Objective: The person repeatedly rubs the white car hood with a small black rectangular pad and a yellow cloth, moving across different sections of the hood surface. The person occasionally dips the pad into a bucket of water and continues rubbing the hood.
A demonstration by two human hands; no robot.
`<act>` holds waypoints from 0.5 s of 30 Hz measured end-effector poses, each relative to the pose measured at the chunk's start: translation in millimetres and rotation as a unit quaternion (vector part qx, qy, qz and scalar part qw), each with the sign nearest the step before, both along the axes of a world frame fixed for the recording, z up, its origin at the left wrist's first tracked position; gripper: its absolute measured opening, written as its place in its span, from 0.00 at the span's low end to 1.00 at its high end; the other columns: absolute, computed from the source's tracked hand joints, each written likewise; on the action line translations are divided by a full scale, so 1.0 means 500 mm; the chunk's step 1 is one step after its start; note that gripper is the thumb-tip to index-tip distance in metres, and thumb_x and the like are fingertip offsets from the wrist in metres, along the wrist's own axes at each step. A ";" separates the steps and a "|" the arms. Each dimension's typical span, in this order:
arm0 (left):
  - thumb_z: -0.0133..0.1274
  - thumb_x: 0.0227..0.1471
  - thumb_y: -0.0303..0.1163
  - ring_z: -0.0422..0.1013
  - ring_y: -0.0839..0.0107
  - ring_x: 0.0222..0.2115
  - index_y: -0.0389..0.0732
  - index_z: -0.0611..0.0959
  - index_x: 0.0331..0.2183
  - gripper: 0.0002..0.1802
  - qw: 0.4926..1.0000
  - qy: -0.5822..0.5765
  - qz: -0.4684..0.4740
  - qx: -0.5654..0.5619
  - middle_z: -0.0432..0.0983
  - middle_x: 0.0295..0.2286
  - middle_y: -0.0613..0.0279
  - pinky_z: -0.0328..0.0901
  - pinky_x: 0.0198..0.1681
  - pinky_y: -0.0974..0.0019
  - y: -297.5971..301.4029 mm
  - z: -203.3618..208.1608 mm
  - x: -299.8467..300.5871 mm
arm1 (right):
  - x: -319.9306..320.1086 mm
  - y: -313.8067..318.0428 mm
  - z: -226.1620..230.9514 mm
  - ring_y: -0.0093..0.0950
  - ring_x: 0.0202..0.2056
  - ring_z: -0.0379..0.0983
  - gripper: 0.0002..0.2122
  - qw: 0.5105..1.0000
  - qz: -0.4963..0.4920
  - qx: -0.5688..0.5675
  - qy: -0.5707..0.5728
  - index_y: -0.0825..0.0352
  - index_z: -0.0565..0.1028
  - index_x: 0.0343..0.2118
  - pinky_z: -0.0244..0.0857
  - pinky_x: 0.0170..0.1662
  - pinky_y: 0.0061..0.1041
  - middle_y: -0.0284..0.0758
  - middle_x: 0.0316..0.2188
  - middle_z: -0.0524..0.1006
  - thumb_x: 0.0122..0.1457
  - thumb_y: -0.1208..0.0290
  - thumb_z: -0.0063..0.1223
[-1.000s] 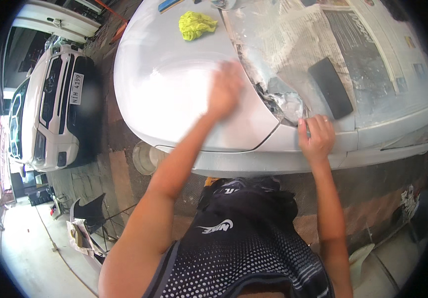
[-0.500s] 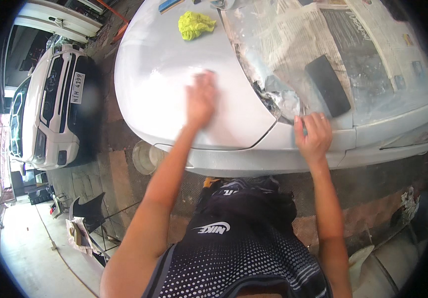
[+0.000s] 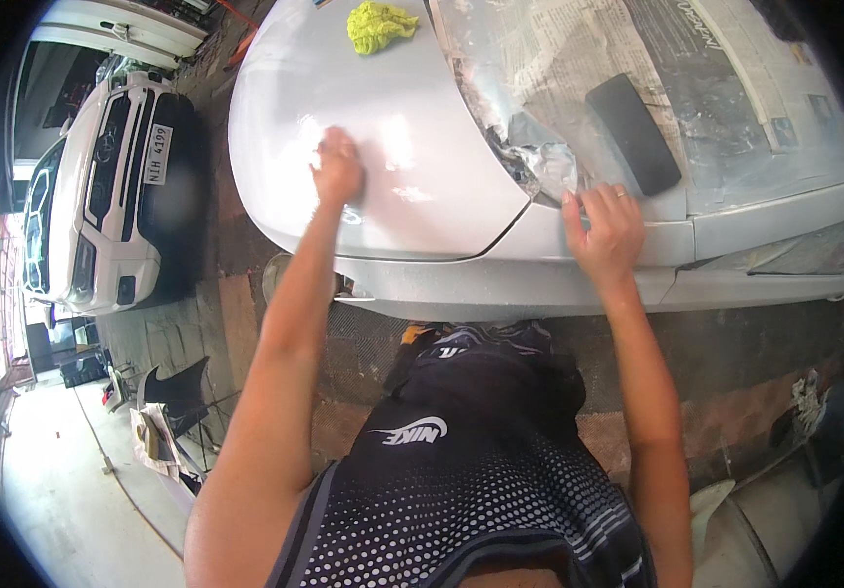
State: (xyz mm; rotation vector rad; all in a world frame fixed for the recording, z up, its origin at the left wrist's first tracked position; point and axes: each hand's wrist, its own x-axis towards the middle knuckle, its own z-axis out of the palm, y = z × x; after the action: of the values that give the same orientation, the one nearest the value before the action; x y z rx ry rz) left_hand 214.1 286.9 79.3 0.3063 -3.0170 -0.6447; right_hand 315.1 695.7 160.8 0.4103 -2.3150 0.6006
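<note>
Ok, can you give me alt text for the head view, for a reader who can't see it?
A person's left hand presses flat on a white car panel, while the right hand rests on its edge beside newspaper masking. A yellow-green cloth lies further up the panel.

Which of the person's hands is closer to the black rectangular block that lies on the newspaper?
The right. The right hand rests on the car's edge just below the black block. The left hand presses on the white car panel, far to the block's left.

Left hand (image 3: 338,169) slid leftward across the white fender (image 3: 412,147), away from the masked headlight, now near its outer curve
</note>
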 end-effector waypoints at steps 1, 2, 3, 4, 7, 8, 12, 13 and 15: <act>0.26 0.71 0.46 0.48 0.48 0.69 0.45 0.60 0.68 0.31 1.000 0.000 -0.002 0.023 0.54 0.68 0.57 0.45 0.67 0.34 0.043 0.002 0.002 | -0.003 0.002 0.003 0.35 0.28 0.69 0.11 1.000 0.003 -0.001 0.002 0.63 0.72 0.21 0.61 0.31 0.35 0.34 0.23 0.71 0.54 0.68 0.62; 0.33 0.70 0.45 0.49 0.45 0.68 0.45 0.62 0.68 0.30 0.981 0.103 -0.135 -0.099 0.56 0.68 0.57 0.46 0.67 0.33 0.162 -0.007 0.056 | -0.002 0.008 -0.001 0.35 0.28 0.69 0.11 1.000 -0.006 0.001 0.001 0.63 0.72 0.21 0.61 0.31 0.35 0.34 0.23 0.71 0.54 0.68 0.62; 0.38 0.68 0.44 0.50 0.46 0.68 0.46 0.62 0.68 0.31 0.964 0.146 -0.205 -0.081 0.54 0.68 0.58 0.44 0.68 0.35 0.261 -0.008 0.122 | 0.009 0.010 -0.004 0.35 0.28 0.69 0.11 1.000 -0.007 0.000 -0.004 0.63 0.72 0.21 0.61 0.31 0.35 0.34 0.23 0.71 0.54 0.68 0.62; 0.34 0.70 0.43 0.46 0.51 0.70 0.48 0.60 0.69 0.30 0.959 0.083 -0.268 -0.044 0.51 0.70 0.61 0.38 0.70 0.39 0.338 0.038 0.185 | 0.010 0.018 -0.010 0.35 0.28 0.69 0.11 1.000 -0.016 0.002 -0.003 0.63 0.72 0.21 0.61 0.31 0.35 0.34 0.23 0.71 0.54 0.68 0.62; 0.34 0.69 0.45 0.46 0.55 0.70 0.47 0.64 0.68 0.30 0.967 0.093 -0.225 -0.068 0.53 0.69 0.65 0.37 0.71 0.41 0.238 0.033 0.186 | 0.011 0.017 -0.011 0.35 0.28 0.69 0.10 1.000 -0.001 0.000 -0.003 0.62 0.72 0.22 0.62 0.31 0.35 0.33 0.23 0.71 0.54 0.68 0.62; 0.32 0.70 0.45 0.47 0.56 0.70 0.46 0.63 0.68 0.30 0.991 0.072 -0.115 -0.017 0.54 0.69 0.63 0.39 0.71 0.40 0.139 0.032 0.169 | 0.010 0.013 -0.006 0.35 0.28 0.69 0.10 1.000 0.008 -0.004 -0.005 0.62 0.72 0.22 0.62 0.31 0.34 0.33 0.23 0.71 0.54 0.68 0.62; 0.29 0.71 0.46 0.46 0.55 0.70 0.44 0.61 0.68 0.31 0.977 -0.040 0.132 0.165 0.53 0.69 0.58 0.43 0.69 0.36 0.127 0.076 0.168 | 0.006 0.014 -0.013 0.35 0.28 0.70 0.11 1.000 0.017 -0.003 -0.006 0.62 0.72 0.21 0.61 0.31 0.34 0.32 0.23 0.71 0.54 0.67 0.63; 0.35 0.70 0.45 0.44 0.54 0.71 0.46 0.60 0.69 0.31 0.993 0.081 -0.042 -0.081 0.50 0.70 0.60 0.40 0.69 0.34 0.171 -0.020 0.196 | -0.001 0.007 -0.006 0.35 0.28 0.70 0.11 1.000 0.018 -0.006 0.006 0.62 0.72 0.21 0.61 0.31 0.34 0.32 0.22 0.71 0.54 0.67 0.63; 0.38 0.68 0.43 0.45 0.53 0.71 0.48 0.60 0.69 0.31 0.986 0.044 -0.158 -0.031 0.50 0.70 0.61 0.40 0.69 0.33 0.343 0.048 0.263 | 0.004 0.022 -0.023 0.34 0.28 0.70 0.11 1.000 0.003 -0.008 0.011 0.62 0.72 0.21 0.61 0.31 0.34 0.32 0.22 0.71 0.54 0.67 0.63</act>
State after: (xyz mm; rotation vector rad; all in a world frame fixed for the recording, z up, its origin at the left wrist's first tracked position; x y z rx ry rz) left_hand 345.7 458.2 103.4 -0.2038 -3.0162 -0.5620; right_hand 317.2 706.8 149.5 0.4133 -2.2881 0.6145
